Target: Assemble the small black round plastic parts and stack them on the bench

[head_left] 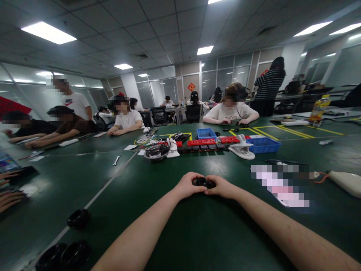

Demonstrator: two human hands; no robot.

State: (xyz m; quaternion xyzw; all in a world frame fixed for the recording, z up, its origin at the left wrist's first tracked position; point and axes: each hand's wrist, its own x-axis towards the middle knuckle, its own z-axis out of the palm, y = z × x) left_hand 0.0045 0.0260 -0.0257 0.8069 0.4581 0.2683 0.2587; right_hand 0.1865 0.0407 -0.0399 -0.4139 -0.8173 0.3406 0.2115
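Observation:
Above the green table (169, 233), straight ahead, a small glossy black ring-shaped part (202, 181) sits between my two hands. My left hand (188, 185) curls around its left side, fingers at the far edge and thumb in front. From the right, my right hand (221, 187) grips it with bent fingers, thumb near the left thumb. The part's round opening faces up; its lower portion is hidden by the fingers. At the lower left rest more black ring-shaped pieces: a single ring (79, 219), and two side by side, one of them the nearer ring (75, 255).
Across the middle stand a black bowl (155, 152), a white clamp base (241, 147), red-and-black blocks (201, 143) and a blue bin (265, 145). A wrench (116, 160) lies left; a blurred phone-like slab (282, 188) lies right. A co-worker's hand (11, 199) is at the left edge.

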